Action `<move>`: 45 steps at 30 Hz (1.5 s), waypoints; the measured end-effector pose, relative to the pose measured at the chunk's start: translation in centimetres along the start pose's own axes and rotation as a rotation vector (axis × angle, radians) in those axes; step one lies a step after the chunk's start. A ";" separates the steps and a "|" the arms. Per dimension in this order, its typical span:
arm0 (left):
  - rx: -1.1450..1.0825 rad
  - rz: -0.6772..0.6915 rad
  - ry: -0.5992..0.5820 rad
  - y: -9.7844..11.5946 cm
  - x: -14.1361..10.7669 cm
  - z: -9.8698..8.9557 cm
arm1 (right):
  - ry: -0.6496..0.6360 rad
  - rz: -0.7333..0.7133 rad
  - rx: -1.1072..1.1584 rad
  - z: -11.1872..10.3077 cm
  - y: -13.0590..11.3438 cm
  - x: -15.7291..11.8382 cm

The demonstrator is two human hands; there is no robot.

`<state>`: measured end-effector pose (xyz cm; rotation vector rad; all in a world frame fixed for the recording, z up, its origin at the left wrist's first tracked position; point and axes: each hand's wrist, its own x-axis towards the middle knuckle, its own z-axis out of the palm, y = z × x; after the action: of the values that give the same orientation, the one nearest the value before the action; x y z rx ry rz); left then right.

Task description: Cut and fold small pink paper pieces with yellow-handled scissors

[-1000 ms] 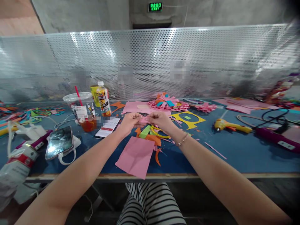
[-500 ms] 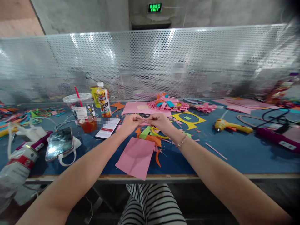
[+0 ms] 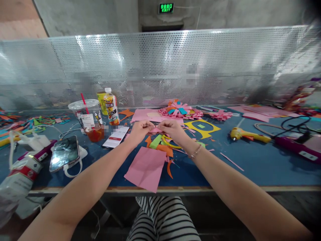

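Between my fingertips is a small piece of pink paper [image 3: 156, 130], partly hidden by the fingers. My left hand [image 3: 142, 130] pinches its left side and my right hand [image 3: 172, 130] pinches its right side, the two hands almost touching. Below them a pink paper sheet [image 3: 146, 169] with a crease lies near the table's front edge. Green and orange paper scraps [image 3: 160, 144] and a yellow paper ring [image 3: 172, 143] lie just under my hands. Behind them rests a pink paper flower [image 3: 177, 108] with blue and orange strips.
A phone [image 3: 115, 137], a cup with a straw [image 3: 87, 117] and a bottle [image 3: 111, 108] stand to the left. Another phone [image 3: 64, 154] lies by white plugs. On the right are a yellow glue gun [image 3: 249, 135] and cables. A perforated metal screen [image 3: 160, 67] closes the back.
More of the small pink paper shows between my fingertips now, and my fingers have shifted slightly on it. Everything on the table stays put.
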<state>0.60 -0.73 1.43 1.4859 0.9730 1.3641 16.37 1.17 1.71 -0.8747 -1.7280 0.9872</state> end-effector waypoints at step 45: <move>0.064 -0.001 -0.093 -0.9 -0.1 0.4 | 0.021 -0.106 -0.046 0.1 -0.2 0.0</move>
<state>0.97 -0.54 0.59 1.5821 0.9659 1.2625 16.23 1.07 1.88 -0.8115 -1.7664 0.8687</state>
